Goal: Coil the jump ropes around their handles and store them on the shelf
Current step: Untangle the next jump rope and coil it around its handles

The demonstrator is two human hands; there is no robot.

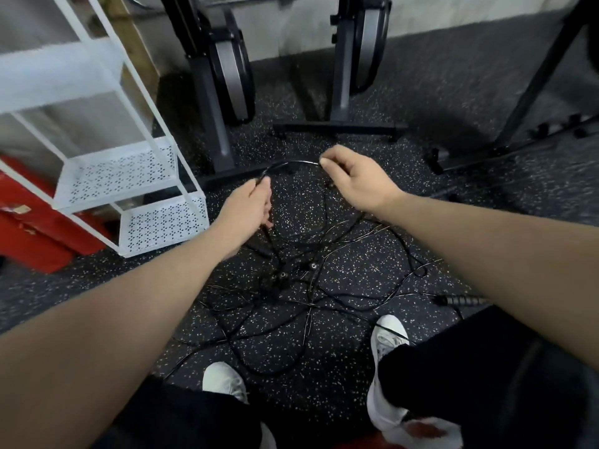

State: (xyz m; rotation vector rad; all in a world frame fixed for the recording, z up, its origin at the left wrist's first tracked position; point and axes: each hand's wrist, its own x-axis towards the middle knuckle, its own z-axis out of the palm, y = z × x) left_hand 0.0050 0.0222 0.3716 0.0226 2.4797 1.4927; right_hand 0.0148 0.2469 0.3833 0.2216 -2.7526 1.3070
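Head view, looking down at a speckled rubber floor (pixel 421 196). A black rope strand (pixel 293 163) is being held up in an arc between both hands, just in front of the white shelf rack (pixel 129 176). The left hand (pixel 251 205), nearest the rack's lower tiers, is being kept curled around what looks like a black handle (pixel 264 239), whose end is poking out below the palm. The right hand (pixel 351 179), farther from the rack, is pinching the strand at the fingertips (pixel 324 162).

A tangled pile of jump ropes (pixel 308 286) is lying loose on the floor, off the rack's front corner and between the hands and the white shoes (pixel 223 380). Bearing ends of handles are showing in the middle of the pile. One ribbed grey handle (pixel 463 301) is lying well away from the rack, at the far right of the pile.

Progress is being judged as very early: no finished coil is being seen, and the two perforated lower tiers of the rack are holding nothing visible. The first rope is only just being gathered. Left to do: wrapping it, untangling and coiling the rest, shelving all.
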